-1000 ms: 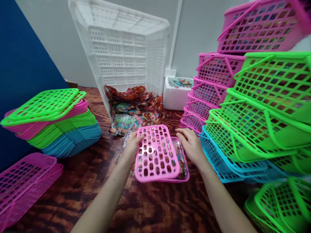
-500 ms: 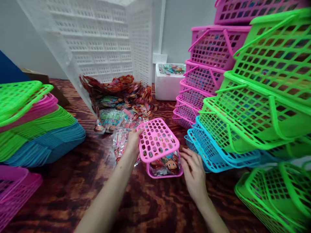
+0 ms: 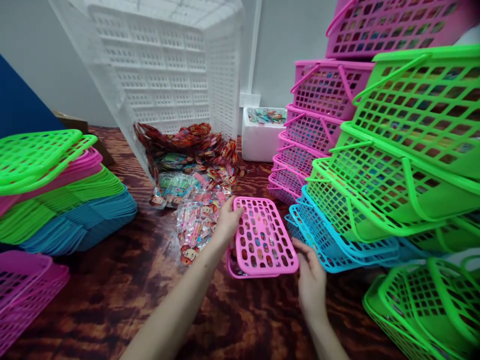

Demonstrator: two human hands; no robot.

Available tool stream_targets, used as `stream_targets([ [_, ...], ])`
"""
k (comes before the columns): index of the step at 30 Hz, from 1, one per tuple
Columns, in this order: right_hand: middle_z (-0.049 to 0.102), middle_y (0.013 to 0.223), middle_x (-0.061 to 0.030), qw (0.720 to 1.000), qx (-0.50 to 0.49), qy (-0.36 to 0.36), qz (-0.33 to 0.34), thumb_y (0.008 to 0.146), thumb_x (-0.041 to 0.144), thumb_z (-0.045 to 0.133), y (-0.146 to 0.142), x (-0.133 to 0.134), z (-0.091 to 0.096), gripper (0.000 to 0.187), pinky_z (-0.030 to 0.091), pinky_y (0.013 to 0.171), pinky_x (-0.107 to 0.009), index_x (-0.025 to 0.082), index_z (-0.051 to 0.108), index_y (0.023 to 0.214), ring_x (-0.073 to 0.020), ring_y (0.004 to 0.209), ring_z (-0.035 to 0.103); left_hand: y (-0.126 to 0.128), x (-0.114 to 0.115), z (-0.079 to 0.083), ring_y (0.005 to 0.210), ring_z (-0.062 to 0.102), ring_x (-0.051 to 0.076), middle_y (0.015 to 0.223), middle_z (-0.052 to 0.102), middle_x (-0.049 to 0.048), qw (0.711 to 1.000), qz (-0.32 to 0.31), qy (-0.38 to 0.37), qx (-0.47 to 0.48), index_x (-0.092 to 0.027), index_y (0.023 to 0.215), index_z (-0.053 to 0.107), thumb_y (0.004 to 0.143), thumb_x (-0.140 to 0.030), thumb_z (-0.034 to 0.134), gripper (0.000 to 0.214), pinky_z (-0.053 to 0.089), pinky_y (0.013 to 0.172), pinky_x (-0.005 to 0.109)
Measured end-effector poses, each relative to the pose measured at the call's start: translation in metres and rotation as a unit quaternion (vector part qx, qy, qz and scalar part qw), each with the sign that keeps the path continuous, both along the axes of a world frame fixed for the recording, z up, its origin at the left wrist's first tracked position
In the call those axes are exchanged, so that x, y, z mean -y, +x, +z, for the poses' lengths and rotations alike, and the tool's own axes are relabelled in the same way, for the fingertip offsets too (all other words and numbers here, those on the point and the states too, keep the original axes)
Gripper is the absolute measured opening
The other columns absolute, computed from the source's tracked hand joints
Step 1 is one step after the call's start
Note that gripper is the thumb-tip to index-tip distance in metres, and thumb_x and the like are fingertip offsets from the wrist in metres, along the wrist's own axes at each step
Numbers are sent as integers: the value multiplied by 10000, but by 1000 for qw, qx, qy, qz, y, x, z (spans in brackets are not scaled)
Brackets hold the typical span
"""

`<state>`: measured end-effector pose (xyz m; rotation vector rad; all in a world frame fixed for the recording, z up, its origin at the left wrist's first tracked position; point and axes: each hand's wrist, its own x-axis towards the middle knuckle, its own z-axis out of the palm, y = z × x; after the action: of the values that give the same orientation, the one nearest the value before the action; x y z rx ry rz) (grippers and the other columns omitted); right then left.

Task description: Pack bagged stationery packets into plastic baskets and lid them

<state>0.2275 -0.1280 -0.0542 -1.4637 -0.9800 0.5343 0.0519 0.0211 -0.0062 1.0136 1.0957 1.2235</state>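
Observation:
My left hand [image 3: 227, 223] grips the left edge of a pink perforated lid [image 3: 261, 235], with the thumb on top. The lid sits over a small pink basket [image 3: 234, 272], shifted to the right, so the basket's left and front rim shows. Most of what lies inside is hidden; bits of shiny packaging show through the holes. At the lid's right edge is my right hand [image 3: 312, 277], its fingers loosely bent and somewhat apart, fingertips against or very near the edge. Packaged items with cartoon faces [image 3: 197, 225] lie left of the basket.
A tipped white crate [image 3: 157, 75] spills red packets [image 3: 187, 137] onto the patterned tabletop [image 3: 210, 320]. Lid stacks [image 3: 86, 210] and a magenta basket [image 3: 26, 295] stand left. Filled pink [image 3: 318, 130], green [image 3: 405, 175] and blue baskets [image 3: 330, 240] rise right. A white foam box [image 3: 258, 135] stands behind.
My left hand has moved the pink lid right and toward me, covering most of the basket's opening. My right hand has shifted slightly right, beside the lid's edge.

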Motion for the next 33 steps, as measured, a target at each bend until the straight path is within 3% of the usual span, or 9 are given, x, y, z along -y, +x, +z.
stream_targets([
  [3,692,1137,-101,998,-54,-8,31,909,493,526,20,-45,17,380,471,981,-488,213,629,1146,-271,1084,633,-6,-11,7,696,659,163,806,693,8,998,-5,19,-66,-162,1068,638,721,-131,576,354,544,686,274],
  [6,643,1289,-95,991,13,-32,133,889,514,537,23,-99,26,435,378,1101,-452,221,645,1191,-255,1241,556,-10,-22,10,739,654,191,770,668,14,986,17,32,-162,-158,968,654,717,-90,541,284,530,733,304],
  [8,623,1333,-82,980,50,-62,185,870,480,556,19,-129,25,438,355,1125,-431,225,650,1213,-244,1284,526,-12,-24,9,857,650,234,824,665,47,971,42,43,-232,-161,888,661,715,-71,545,227,503,841,358],
  [11,690,1231,-70,966,68,-92,233,817,378,614,12,-156,19,396,441,1056,-418,216,678,1172,-240,1175,613,-15,-20,4,1099,584,304,1064,653,119,945,71,64,-314,-174,907,679,741,-74,557,229,402,1005,439],
  [15,730,1130,-55,962,85,-98,242,770,232,597,11,-162,12,360,501,977,-394,208,689,1118,-223,1047,674,-23,-12,-7,1138,586,315,1113,668,125,930,50,81,-356,-206,1025,707,793,-114,558,291,388,1026,447],
  [21,718,1140,-74,966,115,-105,208,734,135,487,18,-153,6,494,479,1012,-402,182,645,1199,-215,1055,665,-41,10,-29,1123,631,253,1172,694,113,946,15,120,-302,-184,1287,589,928,-226,458,385,445,1011,398],
  [27,630,1311,-94,964,137,-103,202,745,155,443,17,-150,-2,565,401,1109,-398,164,611,1285,-217,1234,571,-38,49,-52,1124,624,210,1216,656,94,958,47,137,-248,-186,1187,602,877,-170,499,327,504,946,339],
  [30,618,1314,-80,962,165,-91,199,758,160,435,12,-146,-1,552,354,1146,-416,189,629,1275,-228,1264,541,-31,57,-53,1165,572,233,1226,611,92,951,80,142,-264,-199,1113,610,818,-136,550,308,481,961,373],
  [33,570,1365,-79,958,193,-73,200,767,150,422,4,-138,1,579,324,1168,-416,189,605,1315,-240,1312,491,-28,53,-46,1034,598,225,1087,630,72,943,80,146,-288,-195,1072,604,817,-135,556,266,491,910,383],
])
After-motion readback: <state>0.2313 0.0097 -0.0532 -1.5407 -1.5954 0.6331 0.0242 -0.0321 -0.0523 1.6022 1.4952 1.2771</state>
